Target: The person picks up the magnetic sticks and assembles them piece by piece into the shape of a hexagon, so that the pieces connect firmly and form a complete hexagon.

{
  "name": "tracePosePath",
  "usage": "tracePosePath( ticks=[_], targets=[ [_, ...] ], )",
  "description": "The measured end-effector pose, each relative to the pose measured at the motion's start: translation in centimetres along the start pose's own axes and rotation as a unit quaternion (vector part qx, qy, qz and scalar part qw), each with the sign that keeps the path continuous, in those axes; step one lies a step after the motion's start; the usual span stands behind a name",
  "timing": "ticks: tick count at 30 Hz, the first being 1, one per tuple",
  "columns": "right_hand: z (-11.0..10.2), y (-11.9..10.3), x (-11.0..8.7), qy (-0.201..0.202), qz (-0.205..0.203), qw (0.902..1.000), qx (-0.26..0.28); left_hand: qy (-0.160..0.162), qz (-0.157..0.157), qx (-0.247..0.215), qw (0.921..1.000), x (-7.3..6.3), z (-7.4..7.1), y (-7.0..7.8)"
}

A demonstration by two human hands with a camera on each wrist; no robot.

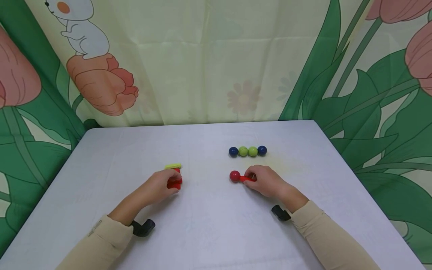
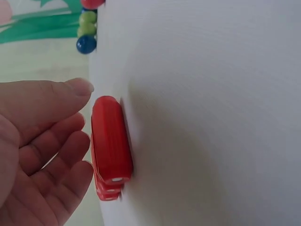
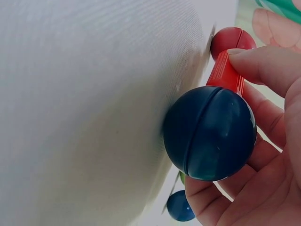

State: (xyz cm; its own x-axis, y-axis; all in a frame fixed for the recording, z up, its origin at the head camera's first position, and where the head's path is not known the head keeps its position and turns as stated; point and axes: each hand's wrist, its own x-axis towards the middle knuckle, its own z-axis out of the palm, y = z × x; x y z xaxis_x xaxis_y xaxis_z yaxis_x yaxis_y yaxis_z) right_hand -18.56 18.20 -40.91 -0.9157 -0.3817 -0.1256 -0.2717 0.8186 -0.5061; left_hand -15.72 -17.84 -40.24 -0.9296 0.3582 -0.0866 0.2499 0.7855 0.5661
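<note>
My right hand (image 1: pixel 266 181) pinches a short red bar (image 3: pixel 226 71), its thumb pressing on the bar. A red ball (image 1: pixel 234 176) meets the bar's far end. At the near end a dark blue ball (image 3: pixel 210 133) shows in the right wrist view; my hand hides it in the head view. Several red bars (image 2: pixel 112 141) lie side by side on the table by my left hand (image 1: pixel 161 186). The left fingers are loosely bent near these bars, with thumb and fingers apart. Beyond them lies a yellow bar (image 1: pixel 173 165).
Farther back on the white table (image 1: pixel 202 225), a row holds a dark blue ball (image 1: pixel 233 152), two green balls (image 1: pixel 243 151) and another dark blue ball (image 1: pixel 262 150). A printed curtain (image 1: pixel 209 67) hangs behind the table's back edge.
</note>
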Motion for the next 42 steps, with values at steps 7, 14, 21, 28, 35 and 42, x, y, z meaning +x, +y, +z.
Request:
tracePosePath(
  ticks=[7, 14, 21, 28, 35, 42],
  targets=[
    [0.0, 0.3, -0.1, 0.003, 0.004, 1.0000, -0.004, 0.002, -0.016, 0.028, 0.9995, -1.1, -0.2, -0.4],
    [-0.2, 0.5, -0.3, 0.004, 0.007, 0.9999, -0.006, -0.003, -0.041, 0.051, 0.9978, -1.5, -0.3, -0.5],
    [-0.2, 0.7, -0.4, 0.004, 0.002, 1.0000, -0.004, -0.011, -0.059, 0.045, 0.9972, -1.7, -0.1, -0.5],
    [-0.1, 0.6, -0.4, 0.000, 0.009, 1.0000, 0.001, -0.018, -0.040, 0.040, 0.9982, -2.0, 1.2, 0.1],
    [0.0, 0.5, -0.4, 0.001, 0.013, 0.9999, 0.000, 0.012, 0.008, 0.038, 0.9992, -0.4, 2.2, 2.9],
    [0.0, 0.4, -0.4, 0.002, 0.016, 0.9999, 0.004, -0.003, 0.010, 0.024, 0.9997, 2.7, 3.0, 5.6]
  ],
)
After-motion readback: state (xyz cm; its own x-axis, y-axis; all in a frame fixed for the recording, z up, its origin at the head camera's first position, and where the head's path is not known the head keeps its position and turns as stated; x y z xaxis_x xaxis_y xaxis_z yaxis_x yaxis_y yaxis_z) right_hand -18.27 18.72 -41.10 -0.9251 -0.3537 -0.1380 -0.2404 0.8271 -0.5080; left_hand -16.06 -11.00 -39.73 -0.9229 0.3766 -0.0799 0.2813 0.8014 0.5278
